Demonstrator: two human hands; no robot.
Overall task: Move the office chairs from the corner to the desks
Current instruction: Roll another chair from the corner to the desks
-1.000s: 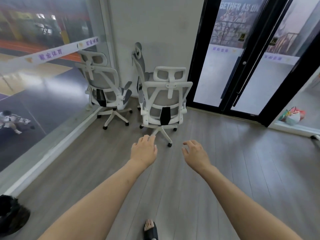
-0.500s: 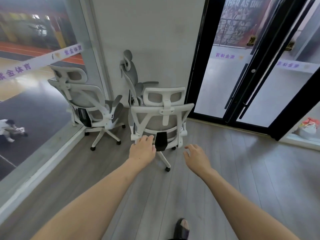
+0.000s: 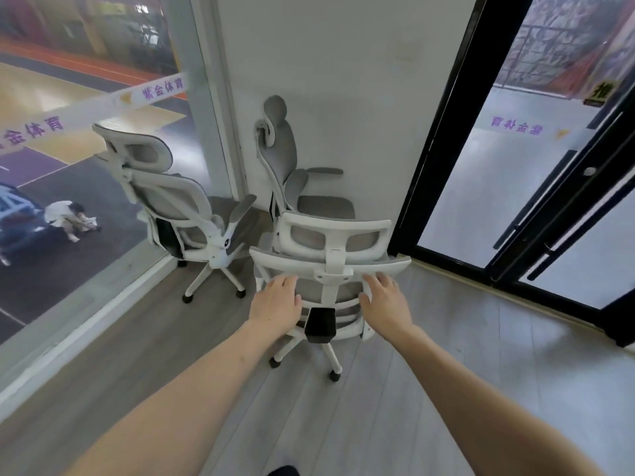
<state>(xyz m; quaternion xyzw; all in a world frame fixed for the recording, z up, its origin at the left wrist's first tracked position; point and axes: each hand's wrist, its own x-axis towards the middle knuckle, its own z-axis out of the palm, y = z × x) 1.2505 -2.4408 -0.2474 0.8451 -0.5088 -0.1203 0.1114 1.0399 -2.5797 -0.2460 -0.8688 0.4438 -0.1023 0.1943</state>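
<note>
The step in hand looks like taking hold of the first of the three office chairs, the nearest chair (image 3: 330,269), which stands in the corner with its back turned to the person, just in front of the chair against the wall (image 3: 292,173) and to the right of the chair by the window (image 3: 171,201). The left hand (image 3: 276,302) and the right hand (image 3: 386,300) both lie over the upper backrest frame, one on each side of the white spine; the fingers are spread and fairly straight, released rather than clenched, and I cannot tell for certain whether they press on the frame or hover just off it. No table shows, so the chair has all its way to go. The next move probably calls for closing the fingers round the frame, then drawing the chair backward on its castors over the wooden floor (image 3: 446,355), clear of the black door frame (image 3: 436,139) on the right. Against half a second ago, the hands have come up from the lower back to the top frame, and the chairs loom closer in view.
</note>
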